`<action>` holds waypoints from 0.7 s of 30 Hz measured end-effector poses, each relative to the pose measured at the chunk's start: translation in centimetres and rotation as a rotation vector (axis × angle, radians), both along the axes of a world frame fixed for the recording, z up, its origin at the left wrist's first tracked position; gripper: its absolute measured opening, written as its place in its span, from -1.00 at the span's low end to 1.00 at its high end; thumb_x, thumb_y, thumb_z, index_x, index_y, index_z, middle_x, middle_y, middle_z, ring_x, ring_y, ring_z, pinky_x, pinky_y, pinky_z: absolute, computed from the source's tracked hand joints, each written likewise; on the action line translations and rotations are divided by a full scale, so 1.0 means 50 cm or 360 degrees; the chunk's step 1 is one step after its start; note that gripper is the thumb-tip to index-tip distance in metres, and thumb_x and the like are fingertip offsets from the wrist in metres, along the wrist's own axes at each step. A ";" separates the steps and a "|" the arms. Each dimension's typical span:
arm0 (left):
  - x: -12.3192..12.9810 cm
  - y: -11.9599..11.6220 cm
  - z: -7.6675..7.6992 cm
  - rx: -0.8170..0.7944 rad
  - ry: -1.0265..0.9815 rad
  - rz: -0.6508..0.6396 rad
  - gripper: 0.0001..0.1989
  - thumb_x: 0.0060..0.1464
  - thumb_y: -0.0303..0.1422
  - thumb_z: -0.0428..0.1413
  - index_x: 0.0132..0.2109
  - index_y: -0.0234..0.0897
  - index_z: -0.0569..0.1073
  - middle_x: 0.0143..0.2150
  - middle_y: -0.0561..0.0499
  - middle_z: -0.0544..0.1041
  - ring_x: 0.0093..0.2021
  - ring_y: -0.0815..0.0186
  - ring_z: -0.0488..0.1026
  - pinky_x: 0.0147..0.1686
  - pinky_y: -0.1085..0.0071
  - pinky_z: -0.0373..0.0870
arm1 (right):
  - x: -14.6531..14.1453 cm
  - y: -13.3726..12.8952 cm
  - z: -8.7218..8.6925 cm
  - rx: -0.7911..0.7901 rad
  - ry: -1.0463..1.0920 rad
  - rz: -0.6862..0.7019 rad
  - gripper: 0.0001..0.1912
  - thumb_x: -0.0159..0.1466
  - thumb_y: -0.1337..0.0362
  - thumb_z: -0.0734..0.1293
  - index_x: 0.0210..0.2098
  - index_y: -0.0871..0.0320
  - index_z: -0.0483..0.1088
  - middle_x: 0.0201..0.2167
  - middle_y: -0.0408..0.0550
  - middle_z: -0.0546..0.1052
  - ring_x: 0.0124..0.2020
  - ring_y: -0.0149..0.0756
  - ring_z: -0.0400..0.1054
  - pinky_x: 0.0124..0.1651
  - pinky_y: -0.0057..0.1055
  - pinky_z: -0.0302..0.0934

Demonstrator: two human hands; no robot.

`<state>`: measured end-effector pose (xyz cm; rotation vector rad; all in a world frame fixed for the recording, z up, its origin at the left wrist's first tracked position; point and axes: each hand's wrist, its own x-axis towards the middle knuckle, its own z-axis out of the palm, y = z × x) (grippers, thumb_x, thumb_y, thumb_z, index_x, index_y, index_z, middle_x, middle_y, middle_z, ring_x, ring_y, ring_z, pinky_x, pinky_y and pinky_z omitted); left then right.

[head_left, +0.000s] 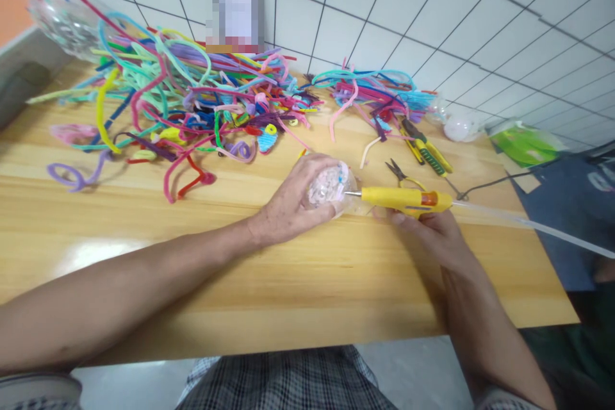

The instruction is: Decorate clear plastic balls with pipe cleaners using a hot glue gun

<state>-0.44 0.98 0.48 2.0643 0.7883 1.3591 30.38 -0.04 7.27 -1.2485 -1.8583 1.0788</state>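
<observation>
Near the middle of the table, my left hand (288, 202) is wrapped round a clear plastic ball (330, 184) with whitish material and a bit of blue showing in it. My right hand (435, 234) grips a yellow glue gun (394, 197) from below, its handle mostly hidden by the fingers. The metal nozzle points left and meets the right side of the ball; whether it touches the surface I cannot tell. A long translucent glue stick (533, 225) runs out of the gun's back end. Small scissors (402, 174) lie just behind the gun.
A large tangle of colourful pipe cleaners (187, 90) covers the back left, with a smaller bundle (379, 90) at the back centre. Pliers (425, 144), another clear ball (461, 127) and a green packet (526, 144) lie at the right. A dark cable (509, 176) crosses the right edge.
</observation>
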 end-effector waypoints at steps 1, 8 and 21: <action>0.000 0.000 0.000 0.0002 0.0001 -0.0005 -0.43 0.42 -0.26 0.26 0.46 -0.10 0.31 0.39 -0.22 0.48 0.44 -0.02 0.46 0.47 -0.08 0.45 | -0.001 0.001 0.001 0.0009 0.0005 0.0005 -0.56 0.36 -0.25 0.58 -0.26 -0.01 0.65 -0.34 -0.08 0.68 -0.24 -0.11 0.63 -0.11 -0.16 0.64; -0.003 -0.001 0.004 0.0005 0.0006 -0.0022 -0.45 0.45 -0.22 0.25 0.46 -0.10 0.31 0.39 -0.22 0.47 0.43 0.01 0.45 0.47 -0.06 0.45 | 0.003 0.002 -0.004 0.0002 0.0024 0.0016 -0.60 0.37 -0.22 0.58 -0.21 -0.03 0.67 -0.28 -0.09 0.72 -0.24 -0.14 0.63 -0.15 -0.20 0.62; -0.001 -0.003 0.003 -0.0089 0.0015 0.0008 -0.40 0.40 -0.24 0.28 0.47 -0.07 0.33 0.42 -0.20 0.49 0.45 -0.05 0.45 0.50 -0.13 0.41 | -0.007 -0.001 0.009 -0.0082 -0.0051 -0.0029 -0.54 0.34 -0.27 0.57 -0.29 -0.01 0.64 -0.32 -0.04 0.68 -0.19 -0.02 0.63 -0.02 -0.02 0.65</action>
